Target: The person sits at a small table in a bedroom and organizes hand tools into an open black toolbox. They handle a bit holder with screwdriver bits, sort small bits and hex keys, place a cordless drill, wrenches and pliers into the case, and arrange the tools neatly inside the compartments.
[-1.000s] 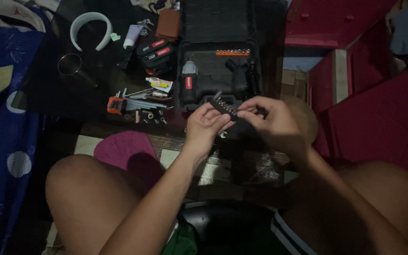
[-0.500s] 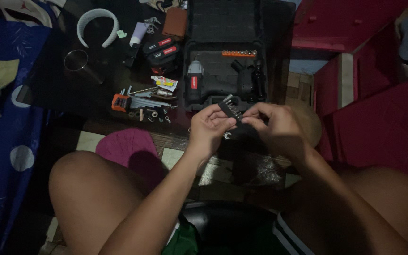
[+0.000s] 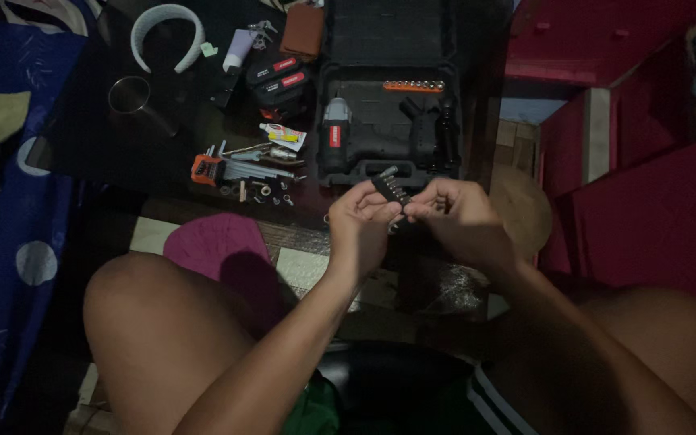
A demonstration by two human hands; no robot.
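**Black bit strip pinched between two bare hands above an open tool case**

Black plastic, narrow and studded with a row of small metal driver bits, the bit holder strip sits tilted between both hands, just in front of the near edge of the open black moulded tool case. The left hand curls around the strip's lower end, thumb and fingers pinching it from the left side. The right hand meets it from the other side, its fingertips closed on the strip near the middle; whether they grip a single bit or the strip itself is too dim to tell. The two hands are nearly touching each other over the strip.

Inside the case lie a grey and red cordless screwdriver, a black angled attachment and an orange rail of bits. Left of the case, on the dark table, rest two black and red battery packs, an orange-handled set of hex keys, a scatter of small screws and hooks, a shiny metal cup and a white padded headband. A round magenta stool seat stands below the table edge, beside the person's bare left knee.
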